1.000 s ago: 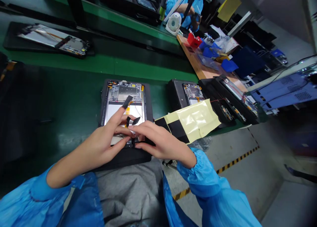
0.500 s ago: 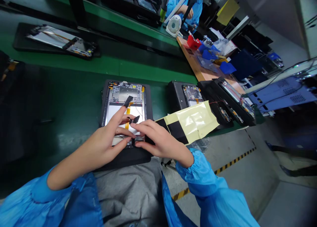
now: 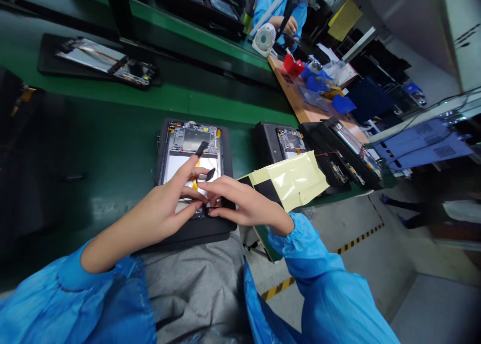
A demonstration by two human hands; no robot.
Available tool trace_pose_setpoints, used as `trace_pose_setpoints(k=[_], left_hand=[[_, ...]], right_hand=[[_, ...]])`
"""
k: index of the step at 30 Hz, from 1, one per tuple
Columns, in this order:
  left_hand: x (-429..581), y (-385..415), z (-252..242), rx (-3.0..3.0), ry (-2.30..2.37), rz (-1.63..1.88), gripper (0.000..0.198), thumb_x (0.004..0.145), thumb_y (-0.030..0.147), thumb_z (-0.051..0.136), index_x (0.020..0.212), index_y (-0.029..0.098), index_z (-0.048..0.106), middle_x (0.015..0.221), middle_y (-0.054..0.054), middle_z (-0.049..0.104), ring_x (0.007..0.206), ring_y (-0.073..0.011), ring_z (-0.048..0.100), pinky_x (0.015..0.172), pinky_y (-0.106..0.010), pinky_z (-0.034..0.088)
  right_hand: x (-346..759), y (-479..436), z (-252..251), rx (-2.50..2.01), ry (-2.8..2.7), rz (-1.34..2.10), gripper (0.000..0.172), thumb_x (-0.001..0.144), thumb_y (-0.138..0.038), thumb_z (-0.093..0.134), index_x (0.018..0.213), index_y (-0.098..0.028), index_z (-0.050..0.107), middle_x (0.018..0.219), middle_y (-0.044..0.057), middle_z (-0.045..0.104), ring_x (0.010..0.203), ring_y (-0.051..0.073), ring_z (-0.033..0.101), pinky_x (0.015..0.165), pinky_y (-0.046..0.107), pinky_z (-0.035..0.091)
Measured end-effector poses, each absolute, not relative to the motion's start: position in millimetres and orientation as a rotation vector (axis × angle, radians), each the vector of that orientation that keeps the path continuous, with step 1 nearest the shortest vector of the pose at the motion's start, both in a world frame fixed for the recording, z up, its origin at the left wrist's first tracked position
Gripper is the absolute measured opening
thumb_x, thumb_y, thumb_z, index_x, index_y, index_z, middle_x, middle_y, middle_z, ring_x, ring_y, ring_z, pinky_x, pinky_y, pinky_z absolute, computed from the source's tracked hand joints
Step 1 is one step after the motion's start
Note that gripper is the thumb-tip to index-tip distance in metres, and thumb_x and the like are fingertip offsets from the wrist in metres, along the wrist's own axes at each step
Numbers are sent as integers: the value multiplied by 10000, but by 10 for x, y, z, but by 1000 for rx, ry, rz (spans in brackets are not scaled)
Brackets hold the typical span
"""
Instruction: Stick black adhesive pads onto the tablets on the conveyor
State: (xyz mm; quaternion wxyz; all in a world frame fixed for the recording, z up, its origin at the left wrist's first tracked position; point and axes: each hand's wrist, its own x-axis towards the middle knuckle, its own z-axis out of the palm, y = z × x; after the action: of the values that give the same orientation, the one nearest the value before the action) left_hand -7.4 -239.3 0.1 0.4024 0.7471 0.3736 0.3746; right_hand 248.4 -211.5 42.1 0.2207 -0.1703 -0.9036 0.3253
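Note:
An opened tablet, its circuit board and white battery showing, lies on a black foam pad in front of me. My left hand reaches over its lower half, index finger extended and thumb bent in near the bottom edge. One black tape strip clings to the index fingertip, and another black strip sticks up from a neighbouring finger. Beside it my right hand is closed in a pinch at the tablet's lower edge, at a small black piece mostly hidden by fingers.
A yellow backing sheet with black tape lies right of my hand, over the bench edge. Behind it are another opened tablet and black trays with parts. One more tablet rests at back left. A person sits beyond a fan.
My fingers have shifted slightly at the tablet's lower edge, the right fingertips drawn closer against the left hand. The tape strips remain on the left fingers. The view has turned a little.

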Motion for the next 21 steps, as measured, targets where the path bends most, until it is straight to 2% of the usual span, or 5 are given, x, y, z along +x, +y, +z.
trace_pose_setpoints(k=[6, 11, 15, 17, 21], left_hand=[[-47, -2385, 67, 1815, 976, 920, 845, 1022, 399, 584, 1760, 285, 189, 1587, -179, 649, 967, -255, 855, 931, -427, 717], [-22, -2391, 70, 1826, 1019, 890, 850, 1009, 407, 585, 1758, 244, 215, 1427, -150, 765, 1021, -284, 850, 957, -428, 706], [-29, -2385, 60, 1860, 992, 911, 896, 1025, 386, 579, 1786, 254, 124, 1410, -165, 770, 1078, -284, 844, 984, -421, 692], [-40, -2379, 66, 1867, 961, 922, 905, 1039, 363, 570, 1794, 300, 75, 1471, -172, 735, 1064, -273, 848, 957, -409, 697], [-59, -2367, 83, 1931, 887, 939, 868, 1075, 290, 526, 1789, 390, 42, 1573, -158, 669, 1049, -248, 855, 884, -343, 702]], right_hand=[[2489, -2034, 401, -459, -2618, 870, 591, 1175, -357, 545, 1723, -230, 365, 1281, 137, 646, 1145, 243, 655, 997, 398, 607], [2492, -1957, 406, -555, -2696, 637, 724, 1121, -545, 592, 1728, -223, 365, 1312, 157, 649, 1164, 283, 644, 1004, 448, 601], [2545, -2054, 393, -642, -2561, 509, 803, 1044, -653, 660, 1699, -248, 432, 1226, 130, 672, 1074, 282, 655, 929, 445, 604], [2573, -2222, 410, -722, -2336, 595, 743, 1016, -602, 754, 1643, -280, 519, 1135, 85, 676, 983, 250, 648, 869, 401, 593], [2552, -2719, 469, -945, -1592, 971, 377, 1089, -448, 714, 1446, -329, 687, 812, -33, 594, 676, 152, 547, 661, 276, 511]])
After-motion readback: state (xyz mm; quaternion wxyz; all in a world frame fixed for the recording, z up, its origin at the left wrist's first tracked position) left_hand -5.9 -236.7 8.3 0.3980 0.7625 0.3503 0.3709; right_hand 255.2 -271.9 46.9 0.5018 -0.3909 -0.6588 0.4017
